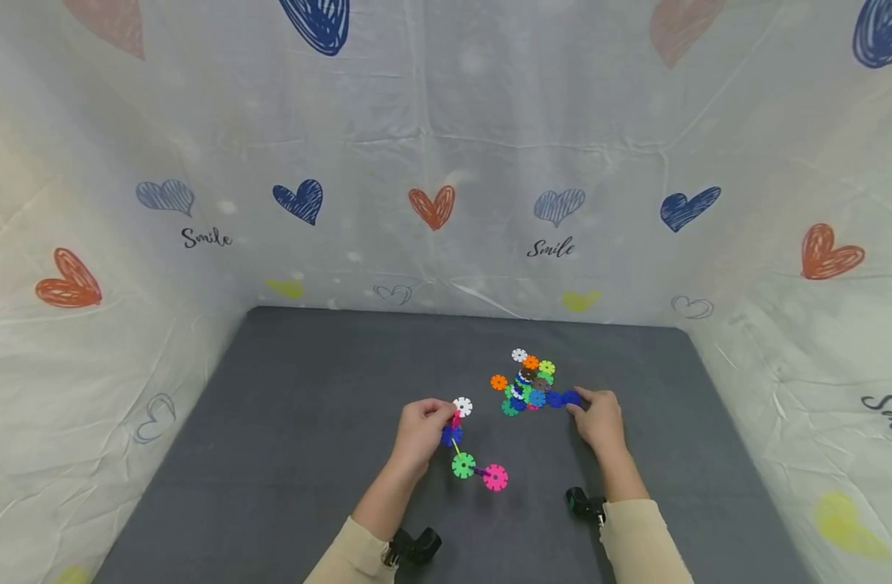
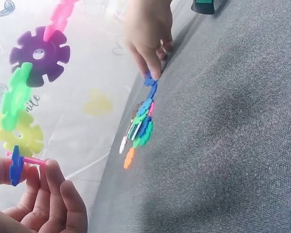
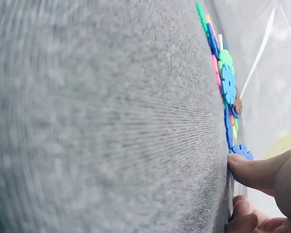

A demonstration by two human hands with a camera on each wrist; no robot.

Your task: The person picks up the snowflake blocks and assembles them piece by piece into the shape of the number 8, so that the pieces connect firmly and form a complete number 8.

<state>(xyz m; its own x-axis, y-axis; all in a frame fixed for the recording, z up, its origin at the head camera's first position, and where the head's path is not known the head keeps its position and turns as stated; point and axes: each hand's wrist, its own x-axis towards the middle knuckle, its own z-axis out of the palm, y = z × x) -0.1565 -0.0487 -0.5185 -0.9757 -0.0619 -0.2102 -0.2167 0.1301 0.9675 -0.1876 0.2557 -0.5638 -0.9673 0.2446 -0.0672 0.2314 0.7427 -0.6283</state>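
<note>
My left hand (image 1: 420, 434) pinches a pink notched snowflake disc (image 2: 35, 160) in a linked chain. From it run a blue disc (image 2: 16, 166), a yellow disc (image 2: 19, 133), a green disc (image 1: 463, 465), a purple disc (image 2: 39, 56) and a pink end disc (image 1: 495, 478). A white disc (image 1: 463, 407) shows at the left fingertips in the head view. To the right, my right hand (image 1: 599, 418) holds a dark blue disc (image 1: 571, 397) between thumb and fingers, at the edge of a pile of snowflake discs (image 1: 537, 397).
The pile holds several colours, with an orange disc (image 1: 499, 382) at its left and another white disc (image 1: 519, 355) at the back. Under everything lies a dark grey table cloth (image 1: 329, 381). A heart-printed curtain (image 1: 358, 268) stands behind and along both sides.
</note>
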